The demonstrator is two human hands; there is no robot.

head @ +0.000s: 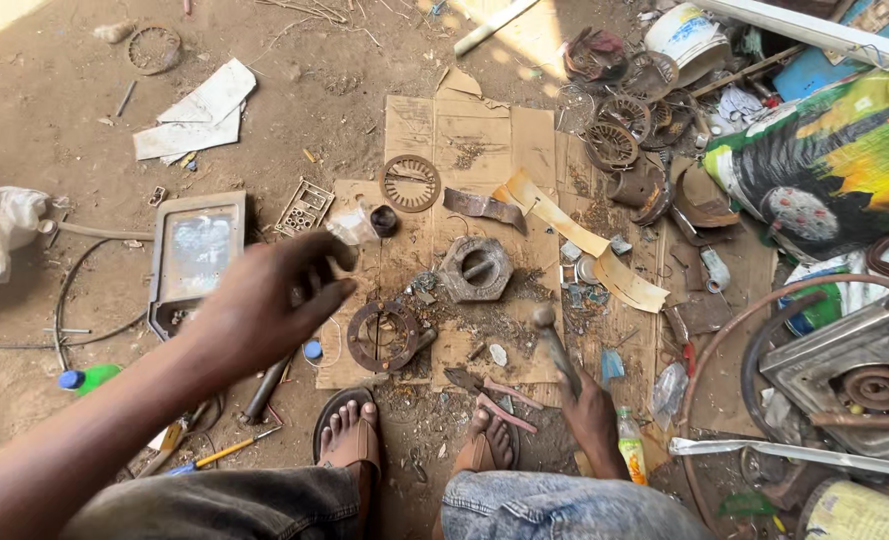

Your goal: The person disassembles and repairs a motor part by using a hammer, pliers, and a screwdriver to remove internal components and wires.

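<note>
Rusty metal surrounds both hands: the right hand grips a steel-headed hammer, its handle slanting far-left, while the loosely open, empty left hand hovers left of the rusted round ring on the flattened cardboard.

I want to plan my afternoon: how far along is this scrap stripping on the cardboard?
Looks midway. Done: loose bits and a detached rusty ring lie across the cardboard. In hand: the right hand grips a hammer; the left hand hovers empty above a round rusty part. Left: that part, the hexagonal metal housing and the rusty pile look unbroken.
</note>
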